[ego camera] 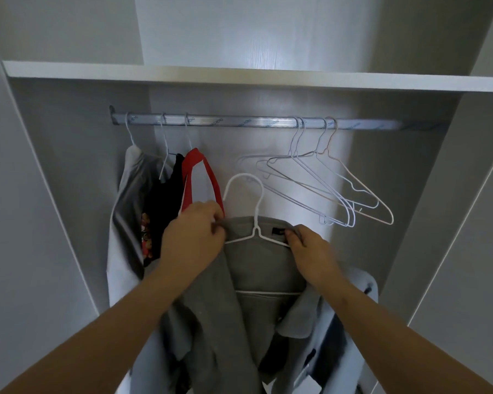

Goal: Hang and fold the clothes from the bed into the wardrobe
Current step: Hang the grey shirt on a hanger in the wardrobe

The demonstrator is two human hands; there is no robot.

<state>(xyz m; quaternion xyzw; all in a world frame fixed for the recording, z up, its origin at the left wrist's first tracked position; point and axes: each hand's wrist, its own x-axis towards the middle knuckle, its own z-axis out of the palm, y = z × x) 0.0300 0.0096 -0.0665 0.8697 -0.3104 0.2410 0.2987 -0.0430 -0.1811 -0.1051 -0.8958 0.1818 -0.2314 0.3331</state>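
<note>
A grey garment (256,268) lies over a white wire hanger (252,203), held up below the wardrobe rail (239,122). My left hand (194,237) pinches the garment's left shoulder at the collar. My right hand (310,248) grips the right shoulder beside a dark label. The hanger's hook points up, clear of the rail. The garment's lower part droops down between my forearms.
On the rail's left hang a light grey garment (125,211), a black printed one (160,211) and a red-trimmed one (199,177). Several empty wire hangers (325,189) hang at the right. A white shelf (239,76) runs above. Pale blue clothing (356,308) lies lower right.
</note>
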